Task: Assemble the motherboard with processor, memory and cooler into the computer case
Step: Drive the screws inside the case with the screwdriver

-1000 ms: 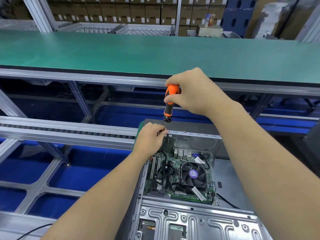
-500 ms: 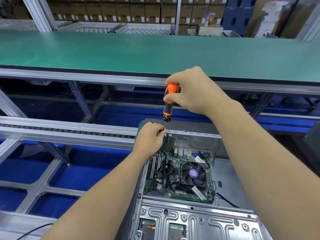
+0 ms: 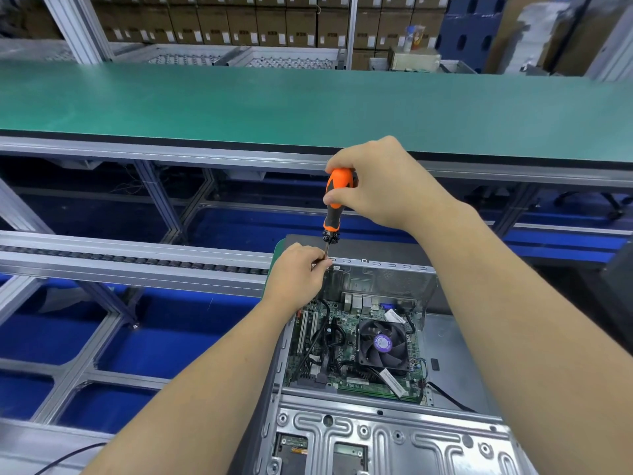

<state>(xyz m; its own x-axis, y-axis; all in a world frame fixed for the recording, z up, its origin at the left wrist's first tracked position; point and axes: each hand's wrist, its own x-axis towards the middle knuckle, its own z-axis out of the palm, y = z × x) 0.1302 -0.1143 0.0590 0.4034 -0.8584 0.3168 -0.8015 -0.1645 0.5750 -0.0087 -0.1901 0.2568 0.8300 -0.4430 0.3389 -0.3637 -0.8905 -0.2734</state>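
Near bracket: the ribbed grey stamped-steel drive bracket (image 3: pixel 394 440) spans the near end of the open grey metal computer case (image 3: pixel 445 341), with two small cut-outs on its left part.
Motherboard: the green printed-circuit motherboard (image 3: pixel 339 354) lies flat inside the case, beyond the bracket, toward the case's left side.
Cooler: the black square fan cooler with a purple round hub label (image 3: pixel 383 343) sits on the right half of the board; black cables (image 3: pixel 330 341) loop across the board to its left.
Memory: a green stick with a white label (image 3: pixel 383 389) lies along the board's near edge, just beside the cooler.
Left hand: the left hand (image 3: pixel 297 273) is at the far left corner of the case; its fingertips pinch the thin metal shaft just under the handle, at the case's far rim.
Screwdriver: the orange-and-black-handled screwdriver (image 3: pixel 335 204) stands nearly upright, tip down at that corner; the tip itself is hidden by the fingers.
Right hand: the right hand (image 3: pixel 376 181) is curled round the top of the handle from the right, thumb on the near side.
Roller rail: a grey aluminium roller conveyor rail (image 3: pixel 130 260) runs left of the case over blue floor.
Bench: a long green-matted bench top (image 3: pixel 239 101) lies beyond the hands.
Far wall: stacked brown cardboard boxes (image 3: pixel 239 18), blurred.
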